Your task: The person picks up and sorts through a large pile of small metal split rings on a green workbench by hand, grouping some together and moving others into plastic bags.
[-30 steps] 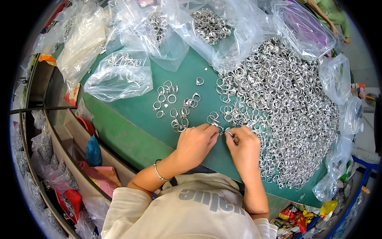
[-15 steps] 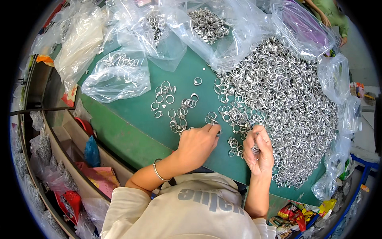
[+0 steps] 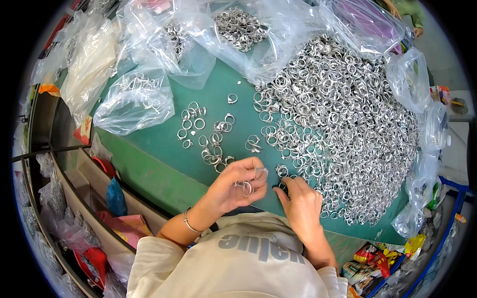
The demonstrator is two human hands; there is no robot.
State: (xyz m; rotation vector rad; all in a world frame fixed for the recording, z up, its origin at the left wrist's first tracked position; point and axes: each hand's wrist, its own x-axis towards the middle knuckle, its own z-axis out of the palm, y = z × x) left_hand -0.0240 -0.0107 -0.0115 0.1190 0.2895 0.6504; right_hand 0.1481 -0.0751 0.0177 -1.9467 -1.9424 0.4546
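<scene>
Left hand (image 3: 229,180) holds a few rings (image 3: 245,189) above the green table (image 3: 179,154). Right hand (image 3: 304,202) at the ring pile's (image 3: 348,124) near edge; from where I stand, can't tell if it grips anything. Farther back: puffy clear bag (image 3: 151,111), rings inside; wide clear bag (image 3: 256,64), dense ring heap (image 3: 239,29).

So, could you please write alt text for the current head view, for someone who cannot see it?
A person's left hand holds silver-coloured rings above a green table, with the right hand at the edge of a large ring pile. Clear plastic bags, some containing rings, lie beyond.
</scene>
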